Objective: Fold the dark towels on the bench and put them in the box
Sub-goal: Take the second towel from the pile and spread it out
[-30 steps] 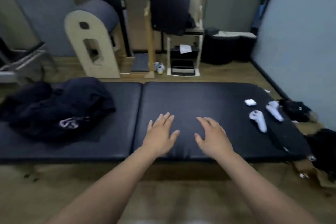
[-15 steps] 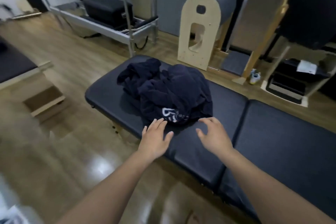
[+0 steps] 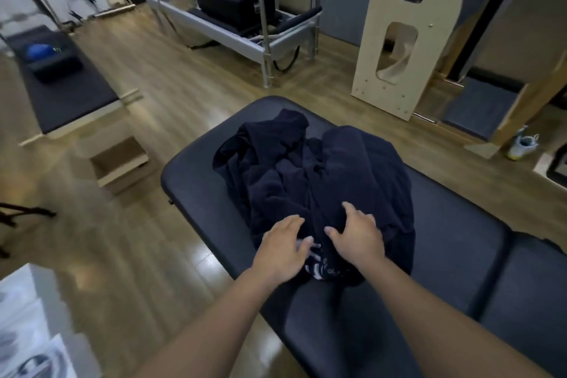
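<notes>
A crumpled heap of dark navy towels (image 3: 322, 175) lies on the left end of the black padded bench (image 3: 196, 187). My left hand (image 3: 283, 250) rests on the near edge of the heap, fingers spread, beside a white printed patch of cloth. My right hand (image 3: 356, 238) lies on top of the heap just to the right, fingers slightly bent into the fabric. Neither hand has lifted anything. An open wooden box (image 3: 121, 164) stands on the floor to the left of the bench.
A wooden arched barrel (image 3: 399, 39) stands behind the bench. A metal-framed reformer (image 3: 245, 30) with a black box on it is at the back. Another padded bench (image 3: 61, 86) with a blue ball is at far left. A white shoe (image 3: 523, 145) lies at right.
My view has swung left and closer to the heap. Both hands moved forward from above the bare bench onto the near side of the towels.
</notes>
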A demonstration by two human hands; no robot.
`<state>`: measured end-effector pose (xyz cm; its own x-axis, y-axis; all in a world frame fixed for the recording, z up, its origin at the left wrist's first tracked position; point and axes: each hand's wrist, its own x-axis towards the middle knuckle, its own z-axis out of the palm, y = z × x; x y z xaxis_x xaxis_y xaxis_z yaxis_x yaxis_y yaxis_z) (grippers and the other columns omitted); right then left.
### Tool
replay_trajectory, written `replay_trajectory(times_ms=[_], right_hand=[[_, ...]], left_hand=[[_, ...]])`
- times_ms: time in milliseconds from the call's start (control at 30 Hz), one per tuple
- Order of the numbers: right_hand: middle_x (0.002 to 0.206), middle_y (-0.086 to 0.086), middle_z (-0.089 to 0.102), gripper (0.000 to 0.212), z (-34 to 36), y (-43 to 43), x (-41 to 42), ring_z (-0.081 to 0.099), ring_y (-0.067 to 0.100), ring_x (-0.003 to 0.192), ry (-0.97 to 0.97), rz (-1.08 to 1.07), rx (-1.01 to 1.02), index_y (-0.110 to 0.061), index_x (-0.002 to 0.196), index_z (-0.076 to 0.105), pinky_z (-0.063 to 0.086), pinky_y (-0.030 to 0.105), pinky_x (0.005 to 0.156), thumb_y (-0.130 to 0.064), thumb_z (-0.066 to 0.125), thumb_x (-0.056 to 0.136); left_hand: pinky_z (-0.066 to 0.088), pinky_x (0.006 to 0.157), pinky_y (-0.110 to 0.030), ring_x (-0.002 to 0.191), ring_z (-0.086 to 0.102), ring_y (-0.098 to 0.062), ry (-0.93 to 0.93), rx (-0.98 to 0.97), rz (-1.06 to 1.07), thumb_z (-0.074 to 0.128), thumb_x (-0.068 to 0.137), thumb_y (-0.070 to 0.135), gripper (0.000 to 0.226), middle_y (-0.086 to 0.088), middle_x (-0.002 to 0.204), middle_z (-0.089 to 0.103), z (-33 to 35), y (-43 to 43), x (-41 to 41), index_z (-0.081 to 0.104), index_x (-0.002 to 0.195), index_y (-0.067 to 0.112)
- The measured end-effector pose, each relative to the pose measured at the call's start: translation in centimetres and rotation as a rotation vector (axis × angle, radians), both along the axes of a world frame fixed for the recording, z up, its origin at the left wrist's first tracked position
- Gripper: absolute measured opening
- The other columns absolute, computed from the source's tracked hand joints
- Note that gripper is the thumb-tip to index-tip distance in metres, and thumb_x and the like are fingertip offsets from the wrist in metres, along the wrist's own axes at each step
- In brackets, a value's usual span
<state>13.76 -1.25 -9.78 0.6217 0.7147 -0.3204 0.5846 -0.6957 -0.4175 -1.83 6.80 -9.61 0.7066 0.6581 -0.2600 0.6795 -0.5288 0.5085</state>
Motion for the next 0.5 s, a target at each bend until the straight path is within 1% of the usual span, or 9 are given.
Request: replay_trajectory(times_ms=[67,133,167,233,267,300,367,433,500], right_hand=[[0.131,0.0,0.061,0.052,-0.7,1.2,0.2,0.055,0.024,0.124,0.032,0.026,-0.008,-0.023,0.143,0.044,0.043,0.043,0.103,-0.046,0.056,0.097],[0.114,0.0,0.067,0.027,-0.9,1.7,0.5,0.063,0.025,0.111,0.162,-0.006,0.142,-0.023,0.121,0.059,0.049,0.041,0.096,-0.038,0.053,0.1],[0.112,-0.001,0.067,0.022,-0.4,1.8,0.9,0.063,0.024,0.11,0.265,-0.073,0.249,-0.021,0.116,0.062,0.05,0.04,0.096,-0.033,0.051,0.101],[0.124,-0.004,0.061,0.032,1.9,2.1,2.1,0.057,0.023,0.123,0.421,-0.252,0.41,-0.014,0.131,0.058,0.044,0.031,0.103,-0.029,0.048,0.104],[0.126,-0.004,0.058,0.037,3.7,2.2,2.8,0.053,0.023,0.129,0.419,-0.318,0.468,-0.013,0.137,0.055,0.041,0.029,0.103,-0.029,0.047,0.104],[0.128,-0.004,0.059,0.037,5.6,2.2,3.8,0.052,0.022,0.129,0.379,-0.353,0.523,-0.014,0.136,0.056,0.041,0.03,0.105,-0.03,0.047,0.104],[0.116,-0.006,0.067,0.025,10.2,1.8,6.1,0.061,0.019,0.115,0.307,-0.35,0.664,-0.021,0.118,0.066,0.048,0.033,0.098,-0.029,0.048,0.103],[0.102,-0.002,0.071,0.018,16.1,0.3,8.3,0.066,0.021,0.101,0.251,-0.401,0.839,-0.023,0.1,0.068,0.053,0.034,0.088,-0.026,0.051,0.1],[0.106,0.005,0.072,0.021,23.0,-2.8,10.4,0.068,0.024,0.099,0.192,-0.592,1.112,-0.018,0.108,0.067,0.058,0.042,0.087,-0.03,0.053,0.098]], left_hand=[[0.026,0.119,-0.034,0.145,0.03,-0.016,-0.036,-0.056,0.032,0.044,0.102,0.042,0.056,0.002,0.158,0.034,-0.5,0.5,1.2,0.035,0.151,0.016],[0.03,0.117,-0.031,0.141,0.036,-0.015,-0.092,-0.117,0.073,0.045,0.102,0.041,0.054,0.002,0.154,0.04,-0.6,1.0,2.3,0.038,0.15,0.016],[0.032,0.115,-0.03,0.139,0.038,-0.015,-0.114,-0.151,0.089,0.046,0.102,0.041,0.053,0.001,0.152,0.041,-0.6,1.4,2.8,0.039,0.149,0.016],[0.034,0.115,-0.031,0.138,0.04,-0.016,-0.123,-0.188,0.078,0.046,0.102,0.042,0.054,0.001,0.151,0.043,-0.5,2.1,3.8,0.039,0.149,0.017],[0.033,0.115,-0.034,0.139,0.039,-0.017,-0.103,-0.193,0.053,0.045,0.102,0.045,0.055,0.001,0.152,0.042,-0.4,2.4,4.3,0.039,0.149,0.018],[0.032,0.116,-0.037,0.139,0.037,-0.019,-0.077,-0.192,0.02,0.042,0.101,0.05,0.058,0.001,0.153,0.041,-0.2,2.6,4.7,0.038,0.15,0.019],[0.028,0.116,-0.04,0.141,0.034,-0.02,-0.036,-0.171,-0.056,0.036,0.099,0.059,0.063,0.002,0.155,0.038,0.7,2.8,5.7,0.036,0.151,0.022],[0.025,0.116,-0.04,0.141,0.032,-0.02,-0.039,-0.092,-0.159,0.03,0.095,0.068,0.07,0.005,0.155,0.038,2.3,2.5,6.6,0.034,0.151,0.026],[0.026,0.114,-0.04,0.139,0.034,-0.019,-0.138,-0.018,-0.214,0.023,0.084,0.08,0.085,0.007,0.151,0.043,4.5,2.3,7.5,0.036,0.149,0.027]])
